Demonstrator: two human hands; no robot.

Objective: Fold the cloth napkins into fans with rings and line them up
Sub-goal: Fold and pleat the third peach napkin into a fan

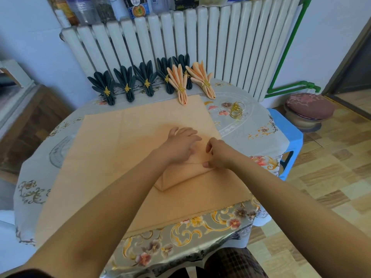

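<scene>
- Peach napkin (pixel 124 157): spread flat over most of the tabletop (pixel 251 125), with its near-right portion folded into a pleated stack under the hands. The pleats are judged likely to spring open if pressure is lifted before the next fold is laid.
- Left hand (pixel 180 146): fingers extended, laid flat on the folded stack. If the palm slides, the layers beneath may be skewed and the pleat widths made uneven.
- Right hand (pixel 217 155): the grip is pinched on the fold edge between thumb and curled fingers. A pull at an angle would likely drag the whole cloth toward the near edge of the tabletop, where it already overhangs.
- Gold rings (pixel 236 110): lying in a loose heap to the right, well apart from the hands. A reach for one would leave the stack held by one hand only, and unfolding is possible.
- Finished fans: five dark green fans (pixel 128 85) and two peach fans (pixel 180 85) lined along the far edge, against the radiator (pixel 180 37). The far edge of the spread napkin lies just beside the peach fans; a tug on the cloth could topple them.
</scene>
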